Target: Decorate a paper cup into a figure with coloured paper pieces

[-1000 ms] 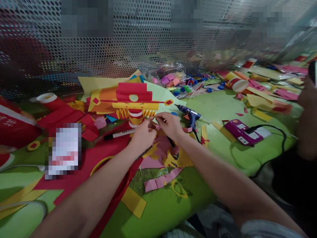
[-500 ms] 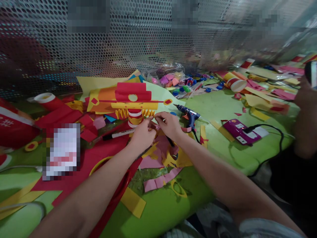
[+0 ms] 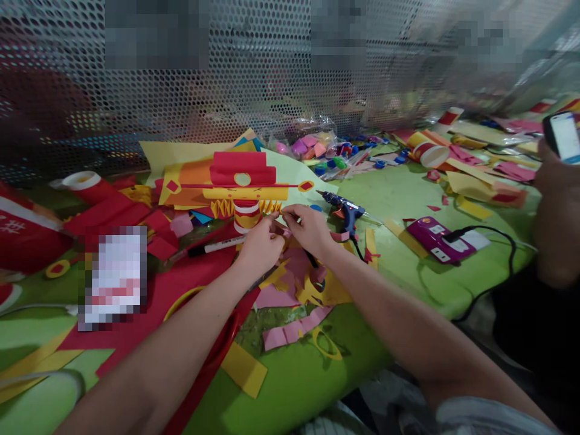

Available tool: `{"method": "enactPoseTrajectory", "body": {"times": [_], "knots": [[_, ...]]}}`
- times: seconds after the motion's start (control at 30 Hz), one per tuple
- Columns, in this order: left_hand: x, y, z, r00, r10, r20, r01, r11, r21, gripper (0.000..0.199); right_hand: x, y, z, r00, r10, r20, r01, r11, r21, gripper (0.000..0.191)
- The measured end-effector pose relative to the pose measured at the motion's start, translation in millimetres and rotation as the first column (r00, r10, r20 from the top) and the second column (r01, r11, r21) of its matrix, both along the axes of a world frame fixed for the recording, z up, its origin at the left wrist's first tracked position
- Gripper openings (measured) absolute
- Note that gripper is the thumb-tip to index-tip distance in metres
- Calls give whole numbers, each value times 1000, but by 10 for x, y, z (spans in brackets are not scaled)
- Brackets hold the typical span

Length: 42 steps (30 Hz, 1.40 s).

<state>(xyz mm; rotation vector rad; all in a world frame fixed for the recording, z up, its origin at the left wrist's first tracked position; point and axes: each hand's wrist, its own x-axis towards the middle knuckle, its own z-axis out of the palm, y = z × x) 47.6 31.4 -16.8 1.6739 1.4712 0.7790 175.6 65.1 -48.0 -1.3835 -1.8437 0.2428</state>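
My left hand [image 3: 263, 244] and my right hand [image 3: 309, 228] meet at the middle of the table, fingers pinched with the tips close together. Whatever lies between them is too small or hidden to name. Just behind the fingertips stands a paper figure with a red hat [image 3: 240, 168], a yellow face [image 3: 244, 193] and yellow pleated paper [image 3: 222, 209] at both sides. Its red, white and yellow paper cup [image 3: 247, 217] stands beneath the face, partly covered by my left hand. A marker [image 3: 217, 246] lies left of my left hand. Pink and yellow paper scraps [image 3: 294, 272] lie under my wrists.
A blue glue gun [image 3: 347, 208] lies right of my right hand, its cable trailing. Further right is a purple power strip [image 3: 439, 240] with a plug in it. Another person's hand holds a phone [image 3: 564, 138] at the right edge. Perforated metal mesh [image 3: 254, 78] rises behind the table.
My hands stay pinched in nearly the same place, with only a very slight shift. The other person's phone has come further into view at the right edge.
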Motion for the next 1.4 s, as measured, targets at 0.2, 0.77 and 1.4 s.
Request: {"method": "enactPoseTrajectory", "body": {"times": [0.2,0.77,1.4], "knots": [[0,6,6,993,30,114,-15,991,-133,64,11,6,16,998,-57,-12,56,997,-58,18],[-27,5,21,982,110,-151,-72,968,241,45,90,32,87,995,17,-102,-20,999,-25,10],[-50,50,29,971,126,-204,-72,964,255,39,78,107,77,939,145,-312,-188,976,-111,4]]}}
